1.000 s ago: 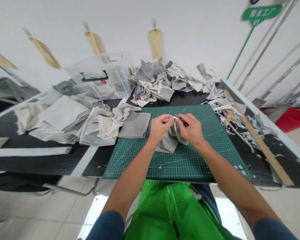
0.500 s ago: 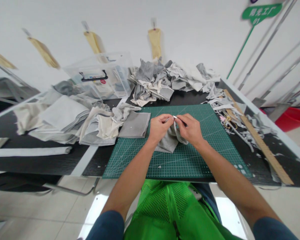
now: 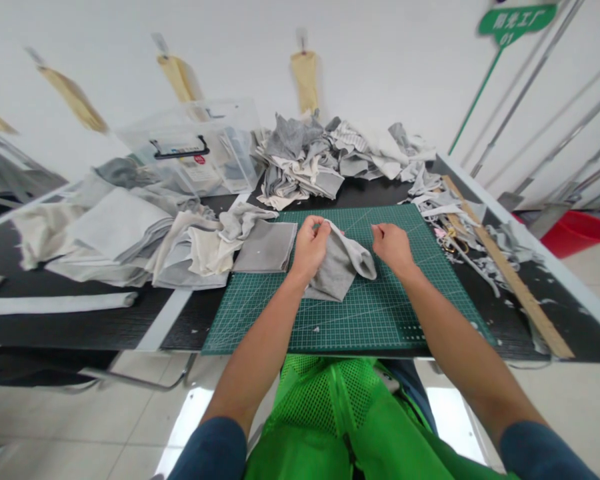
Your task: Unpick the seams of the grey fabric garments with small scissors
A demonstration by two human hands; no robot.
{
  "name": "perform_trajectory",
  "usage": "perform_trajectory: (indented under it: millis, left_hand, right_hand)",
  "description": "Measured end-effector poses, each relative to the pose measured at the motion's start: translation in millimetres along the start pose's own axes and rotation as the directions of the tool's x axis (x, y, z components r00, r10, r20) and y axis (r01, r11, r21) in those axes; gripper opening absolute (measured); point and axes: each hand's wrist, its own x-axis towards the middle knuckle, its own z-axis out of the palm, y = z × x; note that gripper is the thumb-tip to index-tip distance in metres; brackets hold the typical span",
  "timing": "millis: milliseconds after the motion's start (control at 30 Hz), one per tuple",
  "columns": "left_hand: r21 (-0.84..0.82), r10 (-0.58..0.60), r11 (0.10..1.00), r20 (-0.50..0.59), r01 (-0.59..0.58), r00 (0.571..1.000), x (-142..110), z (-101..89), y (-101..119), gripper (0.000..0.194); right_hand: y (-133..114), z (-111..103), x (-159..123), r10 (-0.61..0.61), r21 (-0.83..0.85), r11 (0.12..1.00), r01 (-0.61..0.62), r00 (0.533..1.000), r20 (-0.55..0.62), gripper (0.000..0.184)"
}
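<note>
My left hand is closed on the upper edge of a grey piece of fabric. The cloth hangs in loose folds over the green cutting mat, with a curled fold on its right side. Apart from the cloth, to its right, my right hand is held with its fingers curled together. What those fingers hold, if anything, is hidden. A flat grey square of fabric lies left of my left hand, partly over the mat's edge.
Stacks of grey and cream fabric cover the left side. Behind stand a clear plastic box and a heap of scraps. A wooden ruler and trimmings lie at the right. A rolled white strip is at far left.
My hands were together, pinching the fabric's edge and a small white bit. My right hand has moved right, away from the cloth; my left still holds it.
</note>
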Motion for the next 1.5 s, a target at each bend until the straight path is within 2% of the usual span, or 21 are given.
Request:
perform_trajectory:
  millis: [100,200,267,333,433,500,533,600,667,700,767,867,933,1000,1100,1167,1267,1333,1433,1500]
  left_hand:
    - [-0.047,-0.038,0.998,-0.006,0.038,0.999,0.4,0.8,-0.9,0.025]
    - [-0.059,-0.023,0.998,-0.026,0.021,0.999,1.3,-0.9,-0.5,0.024]
    - [-0.058,-0.015,0.998,-0.032,0.014,0.999,2.5,-3.0,-0.1,0.024]
    - [-0.072,-0.021,0.997,-0.021,0.019,1.000,3.8,-4.9,0.4,0.025]
    - [-0.106,-0.024,0.994,-0.014,0.023,1.000,5.2,-6.3,1.6,0.027]
    - [-0.127,-0.014,0.992,-0.024,0.010,1.000,5.7,-6.7,3.3,0.028]
    - [-0.137,-0.006,0.991,-0.031,0.002,1.000,6.0,-7.1,4.5,0.028]
    - [-0.144,0.009,0.989,-0.054,-0.017,0.999,7.0,-8.9,7.3,0.029]
    - [-0.139,0.021,0.990,-0.090,-0.033,0.996,9.1,-12.9,10.2,0.031]
    - [-0.136,0.028,0.990,-0.107,-0.043,0.994,10.5,-15.7,11.6,0.032]
    - [-0.131,0.050,0.989,-0.134,-0.068,0.990,13.8,-22.3,13.7,0.036]
    - [-0.107,0.090,0.988,-0.153,-0.108,0.984,18.1,-32.2,15.4,0.039]
    - [-0.078,0.113,0.989,-0.158,-0.127,0.981,19.6,-37.5,16.3,0.039]
    - [-0.032,0.141,0.988,-0.153,-0.148,0.978,19.9,-42.1,17.7,0.037]
    - [0.098,0.208,0.976,-0.138,-0.196,0.968,18.9,-50.1,21.2,0.034]
    - [0.235,0.265,0.945,-0.136,-0.229,0.955,18.3,-56.7,24.2,0.031]
    - [0.437,0.353,0.858,-0.119,-0.271,0.928,18.6,-66.3,27.6,0.026]
    - [0.494,0.385,0.818,-0.090,-0.294,0.919,19.9,-70.2,28.1,0.023]
    - [0.455,0.378,0.836,-0.074,-0.306,0.923,22.1,-70.1,26.4,0.025]
    - [0.375,0.342,0.884,-0.108,-0.281,0.933,22.5,-67.3,25.3,0.029]
  right_hand:
    - [7.6,10.9,0.0,0.071,-0.120,0.991,-0.057,0.991,0.115,0.040]
    - [13.5,16.1,-2.7,0.106,-0.184,0.981,-0.069,0.974,0.200,0.038]
    - [17.2,16.8,-4.3,0.110,-0.182,0.981,-0.074,0.974,0.199,0.031]
    - [18.4,14.9,-4.4,0.087,-0.139,0.988,-0.068,0.987,0.133,0.021]
    - [10.4,5.4,-1.6,-0.005,0.050,0.999,0.003,0.999,0.041,0.023]
    - [-0.7,-5.1,-0.1,-0.098,0.285,0.956,0.071,0.992,0.084,0.035]
    - [-6.8,-10.6,-0.3,-0.143,0.421,0.904,0.075,0.981,0.132,0.040]
    - [-17.1,-19.8,-2.3,-0.306,0.592,0.798,0.113,0.922,0.236,0.045]
    - [-22.5,-23.9,-5.1,-0.408,0.601,0.781,0.171,0.868,0.283,0.053]
    - [-23.2,-24.0,-6.2,-0.408,0.565,0.803,0.191,0.866,0.288,0.056]
    - [-21.0,-21.4,-6.7,-0.334,0.457,0.871,0.182,0.900,0.279,0.052]
    - [-14.4,-16.8,-4.7,-0.201,0.359,0.930,0.082,0.930,0.307,0.030]
    - [-11.0,-16.0,-3.3,-0.127,0.388,0.922,-0.018,0.930,0.344,0.015]
    - [-9.4,-16.8,-2.2,-0.044,0.471,0.871,-0.139,0.933,0.357,0.009]
    - [-9.4,-19.8,-0.5,0.079,0.609,0.739,-0.286,0.936,0.344,0.021]
    - [-10.0,-23.0,0.8,0.123,0.690,0.643,-0.333,0.934,0.336,0.030]
    - [-10.9,-28.5,2.1,0.105,0.786,0.524,-0.328,0.941,0.323,0.036]
    - [-11.9,-30.1,2.0,0.057,0.817,0.497,-0.291,0.951,0.303,0.033]
    - [-14.8,-27.1,1.0,-0.007,0.843,0.470,-0.264,0.953,0.302,0.029]
    - [-17.8,-24.2,0.3,-0.005,0.876,0.373,-0.307,0.943,0.333,0.026]
